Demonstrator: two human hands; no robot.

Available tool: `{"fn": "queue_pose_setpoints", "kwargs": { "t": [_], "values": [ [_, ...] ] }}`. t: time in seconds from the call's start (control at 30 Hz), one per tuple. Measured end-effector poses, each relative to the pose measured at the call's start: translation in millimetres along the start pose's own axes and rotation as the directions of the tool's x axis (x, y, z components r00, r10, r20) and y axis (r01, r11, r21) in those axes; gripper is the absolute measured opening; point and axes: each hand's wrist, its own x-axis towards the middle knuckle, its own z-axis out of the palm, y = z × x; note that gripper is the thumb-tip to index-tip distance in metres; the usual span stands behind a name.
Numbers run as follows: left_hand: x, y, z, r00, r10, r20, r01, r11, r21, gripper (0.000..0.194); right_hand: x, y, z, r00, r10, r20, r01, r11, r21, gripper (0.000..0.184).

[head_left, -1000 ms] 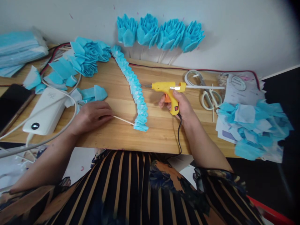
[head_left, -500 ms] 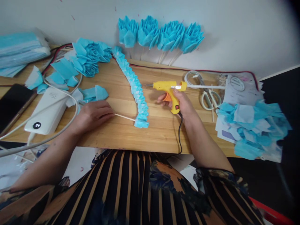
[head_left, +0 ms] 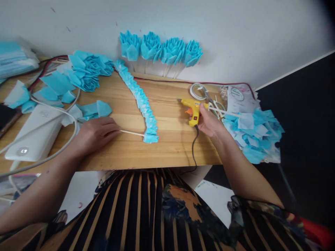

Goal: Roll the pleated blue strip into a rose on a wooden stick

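Observation:
My left hand [head_left: 98, 134] rests on the wooden table with its fingers closed on the end of a thin wooden stick [head_left: 132, 132]. The stick's far end meets the near end of a long pleated strip of blue paper-like material [head_left: 142, 101], which curves back across the table. To the right, my right hand [head_left: 209, 120] grips a yellow glue gun [head_left: 193, 108] with an orange trigger. Its nozzle points left, apart from the strip. A white glue stick [head_left: 225, 111] sticks out of the gun's back, and a black cord hangs from its handle.
Several blue flowers on sticks [head_left: 150, 47] lean on the wall. More blue flowers [head_left: 86, 68] and loose pieces lie at the left, by a white power bank [head_left: 34, 134] and its cable. Scissors [head_left: 209, 97], a tape roll [head_left: 195, 91] and a pile of blue scraps [head_left: 256, 132] are at right.
My right hand has moved the glue gun to the right, away from the strip. My left hand keeps hold of the stick. The view has shifted towards the right.

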Motion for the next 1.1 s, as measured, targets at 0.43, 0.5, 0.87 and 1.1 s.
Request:
{"fn": "queue_pose_setpoints", "kwargs": {
  "t": [0.43, 0.5, 0.87, 1.1],
  "values": [
    [2.0, 5.8, -2.5, 0.996, -0.061, 0.061, 0.059, 0.997, 0.048, 0.04, -122.8, 8.7, 19.1, 0.903, -0.388, 0.182, 0.408, 0.648, -0.643, 0.02],
    [2.8, 6.7, -3.3, 0.994, -0.076, 0.082, 0.071, 0.995, 0.064, 0.042, -135.8, 21.5, 45.6, 0.752, -0.481, 0.452, 0.65, 0.421, -0.633, 0.025],
    [1.8, 7.4, -1.3, 0.994, -0.085, 0.067, 0.079, 0.992, 0.095, 0.043, -135.8, 55.1, 102.5, 0.586, -0.507, 0.632, 0.65, -0.172, -0.741, 0.028],
    [0.6, 7.0, -0.9, 0.994, -0.102, 0.049, 0.096, 0.989, 0.112, 0.044, -130.4, 57.8, 110.7, 0.624, -0.511, 0.591, 0.605, -0.163, -0.78, 0.029]
  ]
}}
